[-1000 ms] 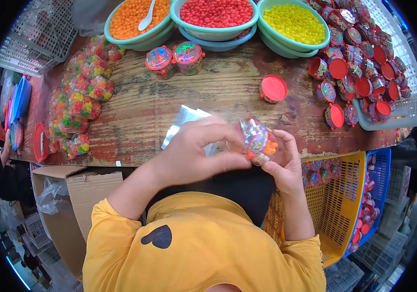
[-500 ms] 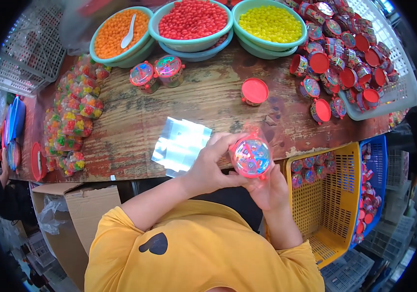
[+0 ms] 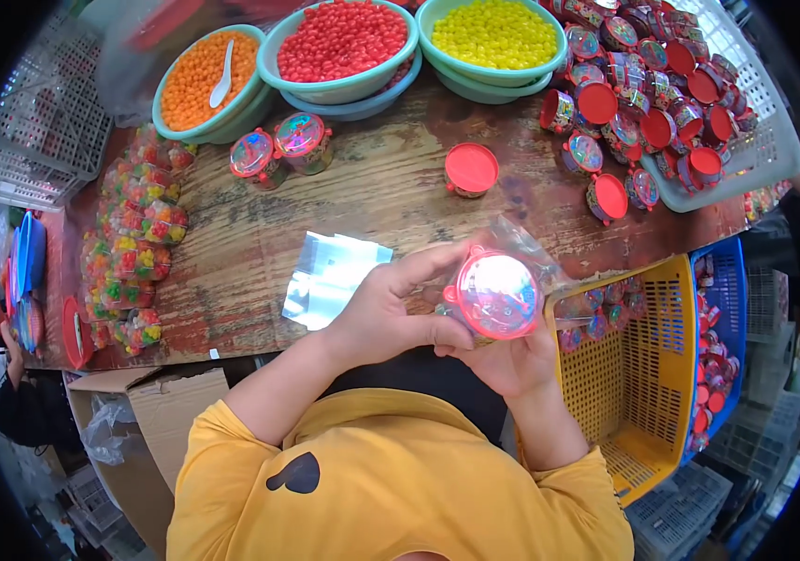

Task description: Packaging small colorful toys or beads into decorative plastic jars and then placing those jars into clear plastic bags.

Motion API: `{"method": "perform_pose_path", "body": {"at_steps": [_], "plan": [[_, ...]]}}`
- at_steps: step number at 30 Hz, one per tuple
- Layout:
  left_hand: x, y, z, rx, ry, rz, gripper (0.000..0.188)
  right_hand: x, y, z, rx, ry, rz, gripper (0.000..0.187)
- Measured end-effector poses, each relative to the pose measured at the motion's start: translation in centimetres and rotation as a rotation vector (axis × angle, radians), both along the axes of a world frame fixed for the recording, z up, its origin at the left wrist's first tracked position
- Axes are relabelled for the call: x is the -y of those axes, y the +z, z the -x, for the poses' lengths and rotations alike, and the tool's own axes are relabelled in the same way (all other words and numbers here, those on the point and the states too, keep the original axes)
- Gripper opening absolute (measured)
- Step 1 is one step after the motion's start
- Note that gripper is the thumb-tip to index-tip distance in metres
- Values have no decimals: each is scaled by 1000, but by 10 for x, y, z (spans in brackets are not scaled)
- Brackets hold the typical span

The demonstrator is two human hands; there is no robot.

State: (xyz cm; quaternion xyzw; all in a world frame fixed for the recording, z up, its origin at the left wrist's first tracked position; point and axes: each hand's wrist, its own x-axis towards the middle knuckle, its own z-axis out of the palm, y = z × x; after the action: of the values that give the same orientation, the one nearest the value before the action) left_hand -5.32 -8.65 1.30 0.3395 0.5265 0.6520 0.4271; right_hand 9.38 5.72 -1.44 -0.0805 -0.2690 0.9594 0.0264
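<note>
Above the table's front edge, my two hands hold a small round candy jar (image 3: pixel 496 297) with a red-rimmed, shiny lid. My left hand (image 3: pixel 377 313) has its thumb and fingers closed around the jar's left side. Cupped under and against the jar's near right side is my right hand (image 3: pixel 520 363), some of its fingers hidden. A clear plastic bag (image 3: pixel 533 251) spreads out behind the jar; whether it wraps the jar I cannot tell. Flat clear bags (image 3: pixel 335 271) lie left of my hands. Farther off stands a red-topped jar (image 3: pixel 471 170).
Bowls of orange (image 3: pixel 208 84), red (image 3: pixel 339 42) and yellow candies (image 3: pixel 493 33) line the back. Two jars (image 3: pixel 302 140) stand before them. Bagged candies (image 3: pixel 138 229) are piled left. A white basket (image 3: pixel 755 168) of jars stands right. Below it are yellow (image 3: pixel 629 402) and blue crates (image 3: pixel 732 309).
The jar has tilted in my hands and its lid now catches the glare. The clear bag shows more, spread out behind it. The view has shifted slightly.
</note>
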Motion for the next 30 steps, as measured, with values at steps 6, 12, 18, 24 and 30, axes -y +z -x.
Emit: {"method": "perform_pose_path", "body": {"at_steps": [6, 12, 18, 24, 30], "plan": [[8, -34, -8, -291, 36, -106, 76, 7, -18, -3, 82, -64, 198, 76], [-9, -9, -3, -455, 226, 48, 82, 8, -8, 9, 10, -107, 63, 72], [2, -33, 2, -480, 154, 20, 85, 14, -12, 5, 43, -104, 72, 71], [-6, -12, -6, 68, 343, -19, 113, 14, 2, 20, -3, -299, 27, 84], [-20, -2, -13, -233, 302, -106, 128, 19, -4, 23, -19, -380, -704, 94]]}}
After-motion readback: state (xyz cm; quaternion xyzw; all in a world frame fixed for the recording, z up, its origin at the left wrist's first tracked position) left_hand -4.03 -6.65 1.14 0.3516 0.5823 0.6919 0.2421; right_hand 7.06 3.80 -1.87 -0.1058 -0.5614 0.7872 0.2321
